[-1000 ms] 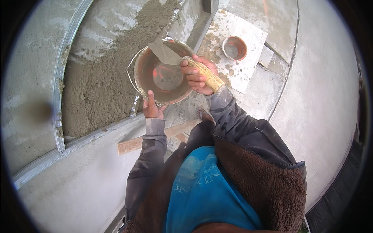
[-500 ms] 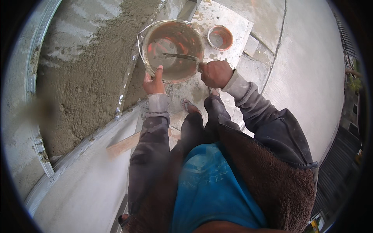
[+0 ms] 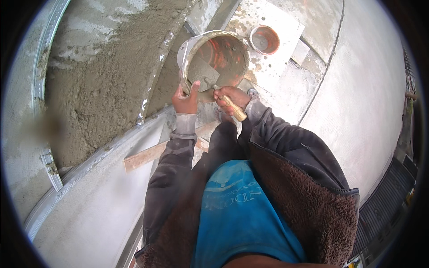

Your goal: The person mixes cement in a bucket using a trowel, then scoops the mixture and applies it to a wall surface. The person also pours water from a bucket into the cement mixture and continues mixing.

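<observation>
Since the earlier frame, the bucket (image 3: pixel 214 60) has tipped further toward the person, and the trowel (image 3: pixel 202 72) blade now lies inside against wet mortar. Left hand (image 3: pixel 187 99) fingers clamp the bucket's near rim; right hand (image 3: pixel 231 97) fingers wrap the trowel's wooden handle. Scraping would go best with the rim held steady and the blade flat to the wall. Orange-stained and grey-crusted, the bucket sits on the floor by a spattered board (image 3: pixel 286 31) holding a small cup (image 3: pixel 264 39).
</observation>
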{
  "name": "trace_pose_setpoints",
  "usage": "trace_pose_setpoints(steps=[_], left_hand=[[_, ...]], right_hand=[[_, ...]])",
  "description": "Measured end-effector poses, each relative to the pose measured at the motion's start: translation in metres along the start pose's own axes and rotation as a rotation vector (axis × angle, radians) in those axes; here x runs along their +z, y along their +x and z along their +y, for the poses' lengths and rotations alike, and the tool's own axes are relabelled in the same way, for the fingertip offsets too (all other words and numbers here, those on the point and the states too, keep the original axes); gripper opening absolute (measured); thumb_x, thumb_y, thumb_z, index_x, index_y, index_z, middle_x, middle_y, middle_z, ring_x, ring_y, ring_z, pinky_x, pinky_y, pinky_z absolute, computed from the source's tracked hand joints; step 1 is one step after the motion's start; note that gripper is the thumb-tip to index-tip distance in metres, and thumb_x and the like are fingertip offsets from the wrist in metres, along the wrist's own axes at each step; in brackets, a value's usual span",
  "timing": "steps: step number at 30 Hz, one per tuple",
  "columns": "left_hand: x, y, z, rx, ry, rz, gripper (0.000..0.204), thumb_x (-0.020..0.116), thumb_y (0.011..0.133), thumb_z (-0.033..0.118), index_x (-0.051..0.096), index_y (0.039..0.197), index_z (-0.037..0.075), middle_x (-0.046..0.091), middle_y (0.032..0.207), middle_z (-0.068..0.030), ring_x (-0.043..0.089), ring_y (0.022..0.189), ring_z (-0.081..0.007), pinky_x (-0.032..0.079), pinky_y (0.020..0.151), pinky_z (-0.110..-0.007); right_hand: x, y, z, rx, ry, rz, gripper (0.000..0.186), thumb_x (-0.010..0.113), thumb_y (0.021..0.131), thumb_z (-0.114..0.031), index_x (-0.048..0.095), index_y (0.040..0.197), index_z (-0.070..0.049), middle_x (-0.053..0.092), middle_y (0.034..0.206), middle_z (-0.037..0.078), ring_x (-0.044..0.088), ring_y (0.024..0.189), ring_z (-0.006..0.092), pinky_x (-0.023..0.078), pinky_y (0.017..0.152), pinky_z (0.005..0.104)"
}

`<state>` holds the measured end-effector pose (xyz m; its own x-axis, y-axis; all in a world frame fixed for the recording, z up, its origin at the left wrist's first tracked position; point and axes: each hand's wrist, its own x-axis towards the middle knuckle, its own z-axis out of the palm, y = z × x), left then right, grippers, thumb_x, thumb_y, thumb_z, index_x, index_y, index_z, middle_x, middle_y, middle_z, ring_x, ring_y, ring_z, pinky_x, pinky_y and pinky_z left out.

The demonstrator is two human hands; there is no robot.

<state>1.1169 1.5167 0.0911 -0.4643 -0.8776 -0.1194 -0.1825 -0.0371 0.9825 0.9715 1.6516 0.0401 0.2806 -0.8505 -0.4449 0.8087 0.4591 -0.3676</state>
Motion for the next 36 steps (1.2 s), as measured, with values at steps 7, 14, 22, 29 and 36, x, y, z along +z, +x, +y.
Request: trace_pose_setpoints(steps=[7, 14, 22, 29, 36], left_hand=[[-0.030, -0.041, -0.045, -0.615, -0.258, 0.336, 0.055, 0.078, 0.084, 0.039, 0.059, 0.128, 0.013, 0.065, 0.115, -0.0034, 0.064, 0.098, -0.0182, 0.056, 0.066, -0.039], [-0.070, -0.104, -0.070, -0.755, -0.149, 0.386, 0.048, 0.077, 0.085, 0.033, 0.060, 0.126, 0.014, 0.066, 0.112, -0.0024, 0.067, 0.092, -0.0180, 0.061, 0.066, -0.039], [-0.099, -0.137, -0.081, -0.761, -0.195, 0.538, 0.045, 0.073, 0.088, 0.028, 0.059, 0.128, 0.013, 0.066, 0.112, -0.0043, 0.068, 0.092, -0.0190, 0.062, 0.064, -0.036], [-0.122, -0.174, -0.115, -0.859, -0.139, 0.593, 0.051, 0.074, 0.087, 0.031, 0.058, 0.131, 0.011, 0.063, 0.117, -0.0059, 0.066, 0.095, -0.0226, 0.060, 0.066, -0.036], [-0.137, -0.182, -0.122, -0.819, -0.118, 0.554, 0.048, 0.073, 0.088, 0.030, 0.058, 0.128, 0.009, 0.063, 0.117, -0.0084, 0.065, 0.100, -0.0230, 0.061, 0.070, -0.038]], right_hand=[[0.078, -0.039, -0.051, -0.547, 0.296, -0.043, 0.024, 0.046, 0.100, -0.026, 0.051, 0.108, -0.003, 0.050, 0.072, 0.004, 0.049, 0.044, 0.0134, 0.046, 0.041, 0.0285], [0.059, 0.089, -0.170, -1.450, -0.577, 1.406, 0.030, 0.063, 0.093, -0.024, 0.051, 0.101, 0.002, 0.059, 0.073, 0.015, 0.064, 0.067, 0.0324, 0.049, 0.062, 0.0432], [0.021, 0.169, -0.124, -0.868, -0.182, 0.725, 0.022, 0.057, 0.093, -0.025, 0.056, 0.093, -0.003, 0.055, 0.069, 0.006, 0.054, 0.049, 0.0175, 0.046, 0.045, 0.0342], [-0.017, 0.245, -0.160, -0.868, -0.019, 0.964, 0.025, 0.057, 0.092, -0.026, 0.053, 0.085, -0.002, 0.052, 0.065, 0.006, 0.051, 0.044, 0.0179, 0.043, 0.038, 0.0352], [-0.045, 0.294, -0.105, -0.983, -0.273, 1.256, 0.042, 0.058, 0.090, -0.035, 0.061, 0.092, 0.006, 0.068, 0.085, 0.027, 0.067, 0.083, 0.0428, 0.051, 0.074, 0.0497]])
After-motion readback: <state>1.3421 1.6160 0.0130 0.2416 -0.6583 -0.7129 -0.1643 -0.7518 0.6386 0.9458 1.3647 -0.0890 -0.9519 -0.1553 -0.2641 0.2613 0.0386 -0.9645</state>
